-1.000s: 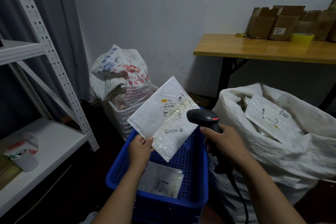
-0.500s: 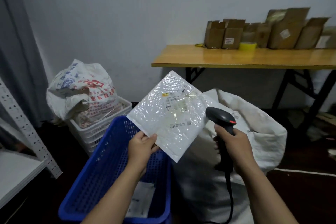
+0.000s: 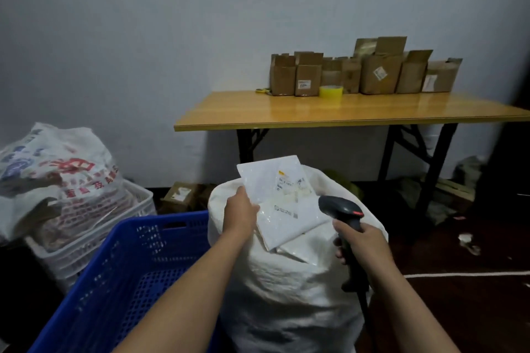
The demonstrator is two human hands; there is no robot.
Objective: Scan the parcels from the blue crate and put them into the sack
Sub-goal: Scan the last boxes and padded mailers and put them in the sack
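While over sack [image 3: 286,295] mouth, parcel [image 3: 269,180] aslant.

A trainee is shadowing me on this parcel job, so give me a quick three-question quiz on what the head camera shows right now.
1. True or false: the left hand holds the white parcel above the open top of the white sack.
2. What does the right hand grip? A) a marker pen B) the barcode scanner C) a phone
3. Fill in: from the person's view, the blue crate stands to the ___ of the sack.

Key: 1 true; 2 B; 3 left.
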